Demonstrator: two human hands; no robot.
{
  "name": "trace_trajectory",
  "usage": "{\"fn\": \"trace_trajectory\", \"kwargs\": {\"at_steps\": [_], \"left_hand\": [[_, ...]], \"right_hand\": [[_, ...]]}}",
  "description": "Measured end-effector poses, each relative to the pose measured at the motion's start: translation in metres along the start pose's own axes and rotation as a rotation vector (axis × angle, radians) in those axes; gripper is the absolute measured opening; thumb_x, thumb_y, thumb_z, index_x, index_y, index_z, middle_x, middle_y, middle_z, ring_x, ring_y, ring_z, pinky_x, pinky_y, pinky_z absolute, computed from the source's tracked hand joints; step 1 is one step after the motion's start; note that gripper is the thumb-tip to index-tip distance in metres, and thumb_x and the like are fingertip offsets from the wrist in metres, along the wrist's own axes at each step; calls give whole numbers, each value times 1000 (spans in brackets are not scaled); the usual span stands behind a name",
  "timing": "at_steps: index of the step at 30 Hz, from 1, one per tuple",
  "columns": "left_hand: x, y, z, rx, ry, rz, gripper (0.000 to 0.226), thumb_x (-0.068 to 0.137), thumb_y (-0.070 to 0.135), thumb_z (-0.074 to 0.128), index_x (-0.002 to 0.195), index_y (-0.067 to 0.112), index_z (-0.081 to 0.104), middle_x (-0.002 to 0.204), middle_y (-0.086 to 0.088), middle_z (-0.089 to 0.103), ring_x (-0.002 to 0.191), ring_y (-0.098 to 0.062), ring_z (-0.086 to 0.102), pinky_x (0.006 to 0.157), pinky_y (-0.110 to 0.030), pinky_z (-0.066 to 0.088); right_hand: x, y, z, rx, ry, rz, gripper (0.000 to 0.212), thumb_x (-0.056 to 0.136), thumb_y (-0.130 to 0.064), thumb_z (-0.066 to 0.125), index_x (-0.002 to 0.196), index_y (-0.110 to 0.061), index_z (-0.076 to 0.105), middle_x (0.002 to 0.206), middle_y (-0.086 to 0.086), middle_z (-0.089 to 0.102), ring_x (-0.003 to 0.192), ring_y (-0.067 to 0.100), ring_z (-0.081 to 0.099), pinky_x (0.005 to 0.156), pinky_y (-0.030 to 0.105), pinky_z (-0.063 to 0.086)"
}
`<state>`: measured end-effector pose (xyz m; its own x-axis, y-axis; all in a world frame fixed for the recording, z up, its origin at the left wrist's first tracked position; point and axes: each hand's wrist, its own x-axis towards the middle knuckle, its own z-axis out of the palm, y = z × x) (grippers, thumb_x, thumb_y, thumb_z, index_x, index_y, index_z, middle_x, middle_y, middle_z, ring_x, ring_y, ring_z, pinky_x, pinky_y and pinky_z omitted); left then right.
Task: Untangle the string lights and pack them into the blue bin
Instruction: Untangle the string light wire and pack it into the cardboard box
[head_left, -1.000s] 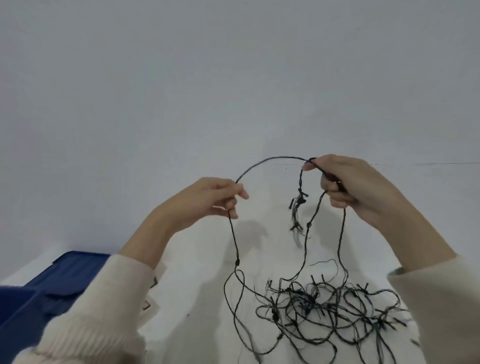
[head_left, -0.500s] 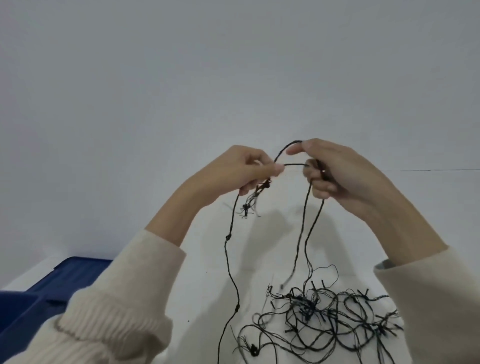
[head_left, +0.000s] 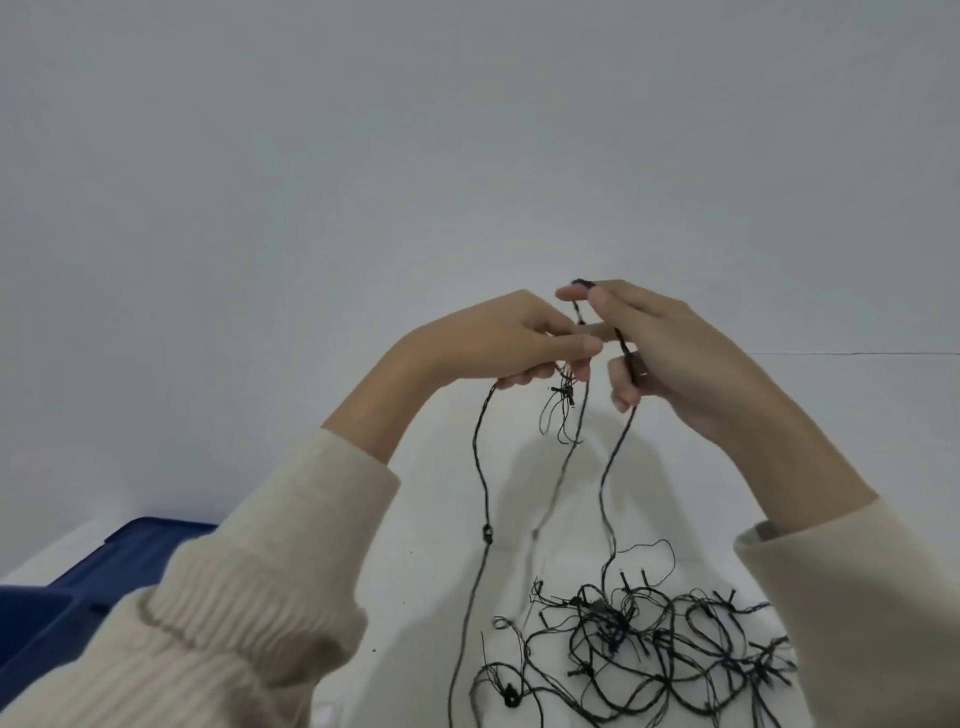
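Strand pinched between curled fingers of right hand (head_left: 675, 353); knotted cluster gripped under left hand (head_left: 498, 343). Hands, well apart one second ago, now brought together; arc between them closed up. Bulk of string lights (head_left: 649, 639) left tangled on table (head_left: 426, 597). Packing into blue bin (head_left: 104, 566) judged not begun.

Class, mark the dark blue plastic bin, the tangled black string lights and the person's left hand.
dark blue plastic bin (head_left: 119, 556): head view, its rim.
tangled black string lights (head_left: 613, 618): head view, the heap's dense middle.
left hand (head_left: 493, 338): head view, back of hand.
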<state>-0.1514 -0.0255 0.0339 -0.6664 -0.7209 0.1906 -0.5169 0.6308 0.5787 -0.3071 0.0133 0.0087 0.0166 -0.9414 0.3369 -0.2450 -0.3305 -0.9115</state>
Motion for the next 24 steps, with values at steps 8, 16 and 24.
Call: {"fn": "trace_trajectory", "kwargs": {"at_steps": [8, 16, 24], "left_hand": [[5, -20, -2, -542, 137, -240, 27, 95, 33, 48, 88, 13, 63, 47, 7, 45, 39, -9, 34, 41, -16, 31], [2, -7, 20, -1055, 231, -83, 24, 98, 24, 41, 103, 13, 62, 106, -2, 68, 94, -16, 63, 99, -34, 40], [8, -22, 14, -1626, 495, -209, 10, 92, 14, 52, 83, 11, 55, 96, -4, 65, 89, -15, 60, 82, -25, 46]], "right_hand": [[4, 10, 2, 63, 185, 13, 26, 99, -30, 41, 106, -25, 66, 82, 4, 53, 34, 13, 36, 47, 25, 42], [0, 4, 7, 479, -94, 89, 19, 96, -26, 44, 92, -14, 58, 95, 19, 67, 38, 16, 40, 48, 28, 45], [2, 14, -6, 523, -14, 178, 17, 92, -24, 51, 79, -15, 58, 55, -4, 39, 37, 8, 22, 35, 18, 27]]}}
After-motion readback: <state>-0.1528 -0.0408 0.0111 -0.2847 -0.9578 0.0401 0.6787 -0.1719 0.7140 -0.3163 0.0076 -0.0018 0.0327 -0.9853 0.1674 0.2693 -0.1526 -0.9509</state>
